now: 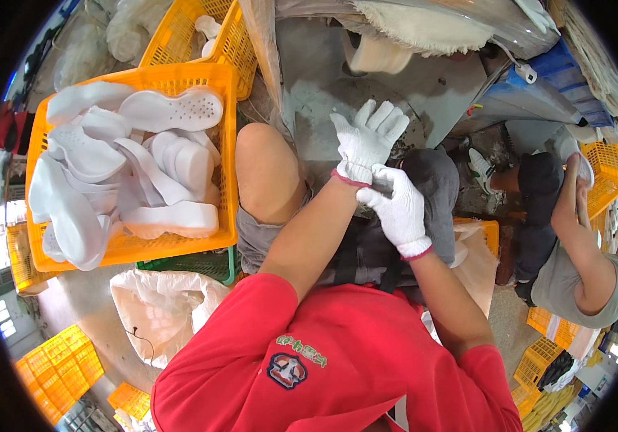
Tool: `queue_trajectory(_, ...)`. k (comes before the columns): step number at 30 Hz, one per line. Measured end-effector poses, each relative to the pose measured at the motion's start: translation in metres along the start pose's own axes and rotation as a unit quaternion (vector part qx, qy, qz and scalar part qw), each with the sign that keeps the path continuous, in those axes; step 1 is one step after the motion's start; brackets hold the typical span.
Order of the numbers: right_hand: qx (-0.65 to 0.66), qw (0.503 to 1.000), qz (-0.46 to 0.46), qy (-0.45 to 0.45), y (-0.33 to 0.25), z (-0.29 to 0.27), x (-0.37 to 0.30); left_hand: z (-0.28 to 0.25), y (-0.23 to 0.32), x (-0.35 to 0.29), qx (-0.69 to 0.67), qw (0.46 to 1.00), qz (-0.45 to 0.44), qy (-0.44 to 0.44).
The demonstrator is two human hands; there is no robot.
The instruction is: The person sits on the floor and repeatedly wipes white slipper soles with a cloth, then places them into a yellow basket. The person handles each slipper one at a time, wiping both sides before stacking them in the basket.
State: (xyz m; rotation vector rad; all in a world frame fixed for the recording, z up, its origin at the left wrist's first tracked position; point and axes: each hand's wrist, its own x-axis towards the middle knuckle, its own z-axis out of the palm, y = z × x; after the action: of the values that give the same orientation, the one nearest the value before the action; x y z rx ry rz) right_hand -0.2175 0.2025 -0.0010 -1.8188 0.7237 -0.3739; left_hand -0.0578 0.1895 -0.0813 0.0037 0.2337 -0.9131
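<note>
My left hand, in a white knit glove, is raised over my lap with its fingers spread and nothing in them. My right hand, gloved the same way, pinches the red-edged cuff of the left glove at the wrist. To my left, an orange plastic crate is heaped with white shoe soles, some with small holes in their surface. Ahead of my hands stands a grey metal machine housing with a pale wheel, blurred at its edge.
Another orange crate stands behind the first, and a green crate shows below it. An open pale sack sits at my left side. On the right, a co-worker's arm reaches near another orange crate. White cloth lies over the machine.
</note>
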Motion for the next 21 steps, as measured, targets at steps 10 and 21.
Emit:
queue_trajectory(10,-0.093,0.992,-0.041,0.070,0.025,0.013,0.018,-0.011,0.005,-0.003,0.020,0.986,0.103,0.132)
queue_trajectory(21,0.265,0.952,0.093,-0.123,0.033,0.017,0.000,0.013,0.018,-0.004,0.006,0.980,0.115,0.165)
